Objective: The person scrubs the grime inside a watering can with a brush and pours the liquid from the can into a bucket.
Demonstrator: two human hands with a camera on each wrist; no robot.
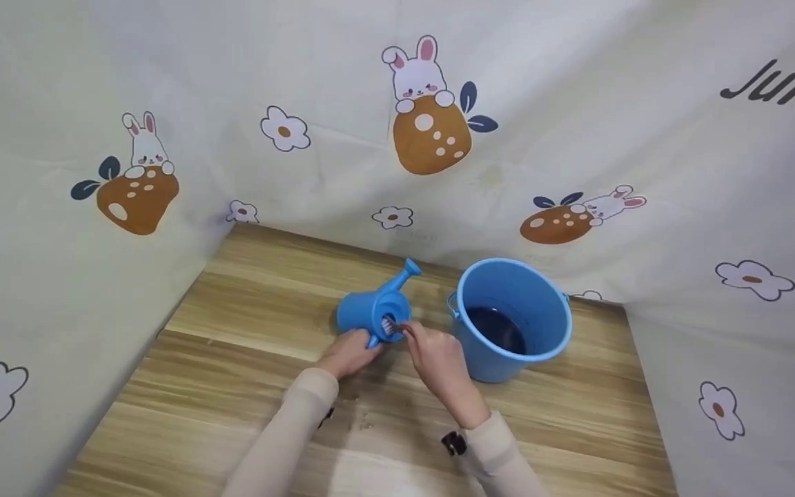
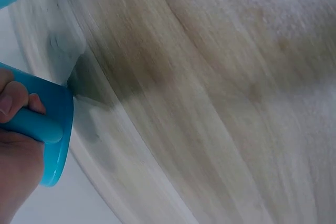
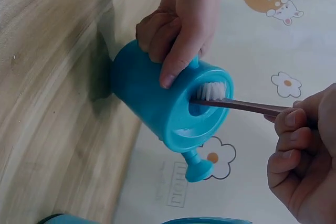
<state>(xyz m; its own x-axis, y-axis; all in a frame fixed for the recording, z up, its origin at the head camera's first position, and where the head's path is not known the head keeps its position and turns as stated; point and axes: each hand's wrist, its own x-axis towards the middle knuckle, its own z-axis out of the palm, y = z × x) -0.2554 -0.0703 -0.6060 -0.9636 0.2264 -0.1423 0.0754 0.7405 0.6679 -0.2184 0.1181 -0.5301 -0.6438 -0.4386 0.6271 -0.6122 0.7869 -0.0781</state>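
Note:
A small blue watering can (image 1: 359,312) is tilted just over the wood-patterned surface, its spout pointing away to the upper right. My left hand (image 1: 350,353) grips its handle; in the left wrist view the fingers wrap round that handle (image 2: 37,124). My right hand (image 1: 439,359) pinches the dark handle of a brush (image 3: 252,106). The brush's white bristles (image 3: 212,91) sit in the can's top opening, against the rim side in the right wrist view. How far the brush head reaches inside is partly hidden.
A larger blue bucket (image 1: 556,324) with dark liquid-looking contents at its bottom stands right of the can, close to my right hand. Pale cloth walls (image 1: 328,179) printed with rabbits and flowers enclose the wood-patterned surface (image 1: 232,386) at the back and sides.

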